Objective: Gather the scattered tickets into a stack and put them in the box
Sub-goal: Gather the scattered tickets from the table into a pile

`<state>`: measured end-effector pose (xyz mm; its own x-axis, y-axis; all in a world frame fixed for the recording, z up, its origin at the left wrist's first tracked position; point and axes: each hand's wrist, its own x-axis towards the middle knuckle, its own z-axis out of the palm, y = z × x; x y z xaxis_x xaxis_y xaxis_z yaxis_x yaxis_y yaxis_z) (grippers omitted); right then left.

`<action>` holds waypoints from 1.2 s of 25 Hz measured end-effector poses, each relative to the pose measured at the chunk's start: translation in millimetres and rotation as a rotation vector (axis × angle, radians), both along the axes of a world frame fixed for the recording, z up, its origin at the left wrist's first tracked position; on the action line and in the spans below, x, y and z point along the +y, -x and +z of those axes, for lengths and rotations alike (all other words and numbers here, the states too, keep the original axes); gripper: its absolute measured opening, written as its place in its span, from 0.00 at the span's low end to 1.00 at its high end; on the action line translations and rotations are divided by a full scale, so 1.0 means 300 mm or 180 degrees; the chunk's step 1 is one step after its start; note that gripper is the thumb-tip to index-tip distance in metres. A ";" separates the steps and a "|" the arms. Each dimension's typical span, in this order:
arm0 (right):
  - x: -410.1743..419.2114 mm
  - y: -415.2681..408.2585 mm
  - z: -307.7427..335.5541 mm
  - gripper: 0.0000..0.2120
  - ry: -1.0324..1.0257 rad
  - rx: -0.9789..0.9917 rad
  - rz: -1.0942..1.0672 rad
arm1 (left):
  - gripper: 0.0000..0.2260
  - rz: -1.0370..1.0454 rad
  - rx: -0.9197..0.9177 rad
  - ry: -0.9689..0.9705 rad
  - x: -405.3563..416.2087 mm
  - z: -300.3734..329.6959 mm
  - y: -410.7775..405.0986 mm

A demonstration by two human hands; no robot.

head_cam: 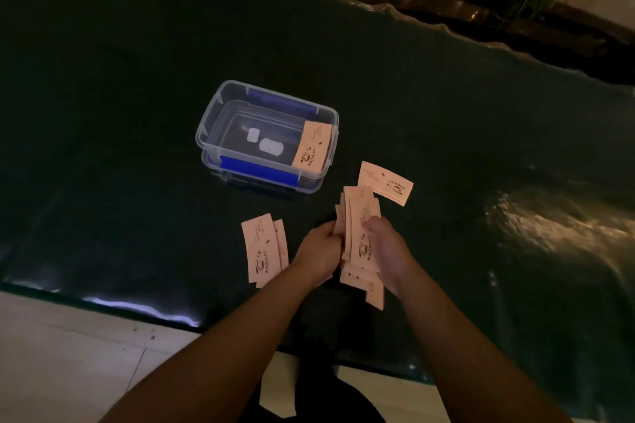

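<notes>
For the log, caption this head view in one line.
Both hands square a stack of pale paper tickets beside a clear plastic box on the dark table.

The pale tickets carry a small black coffee-cup drawing with one short word beside it. On the ticket lying alone near the table's near edge (258,247) that word reads "COFFEE". The ticket beyond the held stack (385,183) and the ticket leaning inside the clear box (312,147) bear the same print, too small to read. Their finer lines are illegible.
</notes>
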<state>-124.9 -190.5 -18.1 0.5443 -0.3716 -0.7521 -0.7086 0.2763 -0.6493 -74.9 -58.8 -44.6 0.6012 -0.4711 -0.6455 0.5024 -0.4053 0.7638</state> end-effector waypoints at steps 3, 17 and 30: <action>-0.027 0.010 0.000 0.20 -0.0203 -0.0130 -0.0286 | 0.15 -0.0074 0.0213 0.0072 0.001 0.022 -0.036; -0.191 0.194 -0.051 0.22 -0.0107 0.0605 -0.0506 | 0.35 -0.1781 -0.2001 -0.2233 0.199 -0.026 0.105; -0.082 0.226 -0.084 0.23 0.0217 0.0510 -0.0163 | 0.13 -0.0987 -0.0947 -0.1571 0.161 -0.043 0.071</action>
